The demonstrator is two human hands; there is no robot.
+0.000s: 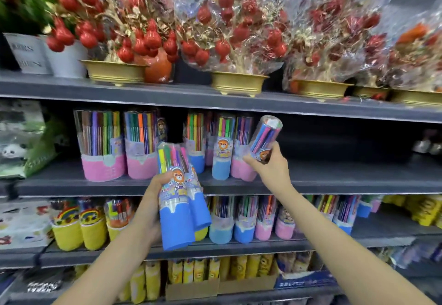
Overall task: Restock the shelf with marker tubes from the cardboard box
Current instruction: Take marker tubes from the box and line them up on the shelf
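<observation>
Gripping two blue-based marker tubes [178,209] side by side, your left hand [153,199] wraps its fingers round their middles and holds them upright, near you, in front of the middle shelf [334,180]. Your right hand [270,163] curls round the base of a third marker tube [265,137] — tilted, cap end leaning up and to the right — just over the shelf's front part, beside the standing stock. On that shelf, pink-based tubes [102,147] stand at the left; a blue-based tube [221,151] and further pink ones stand just left of your right hand, and the shelf runs on bare and dark to the right. Above sit gold pots [239,83] of red ornamental fruit wrapped in clear film. Below stand yellow-based tubes [69,225] at the left — blue and pink ones to the right.
</observation>
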